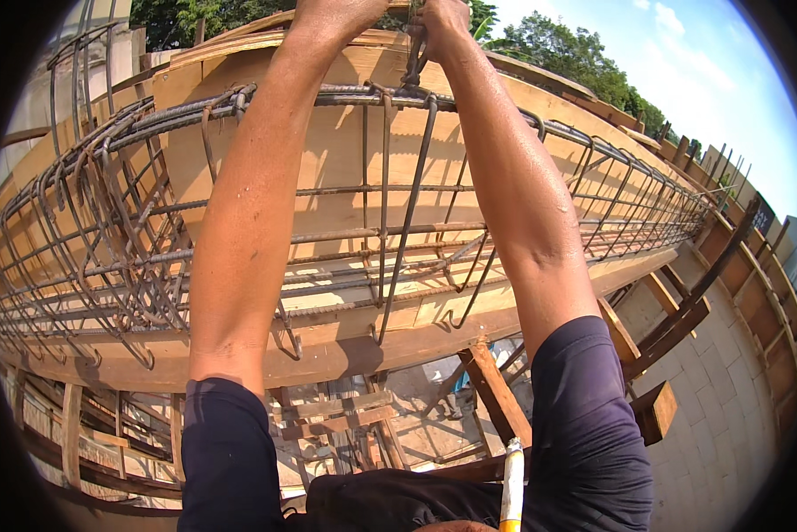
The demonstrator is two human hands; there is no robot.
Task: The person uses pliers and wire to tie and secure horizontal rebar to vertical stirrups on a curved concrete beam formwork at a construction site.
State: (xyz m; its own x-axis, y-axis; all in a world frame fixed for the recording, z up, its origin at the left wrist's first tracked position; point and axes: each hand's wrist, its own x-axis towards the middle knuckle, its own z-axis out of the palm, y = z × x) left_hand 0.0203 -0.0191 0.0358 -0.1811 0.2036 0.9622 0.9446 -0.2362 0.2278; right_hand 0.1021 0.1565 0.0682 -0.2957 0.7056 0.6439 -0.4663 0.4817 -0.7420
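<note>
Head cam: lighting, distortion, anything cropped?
Head view: hard sunlight, bar shadows on the plywood; sky bright, whitish in patches; fisheye bends the rebar cage into an arc; corners black; left hand and right hand cropped by the top edge.

Arms [249, 204] outstretched | left grip [341, 11]: upper edge, cropped | right grip [445, 16]: nearby, cropped

Hard, bright sunlight throws shadows onto the plywood [341, 146] behind the rebar cage [385, 188], while the sky [695, 80] above its right end glares pale and fisheye distortion bows the cage toward a dark rim.
</note>
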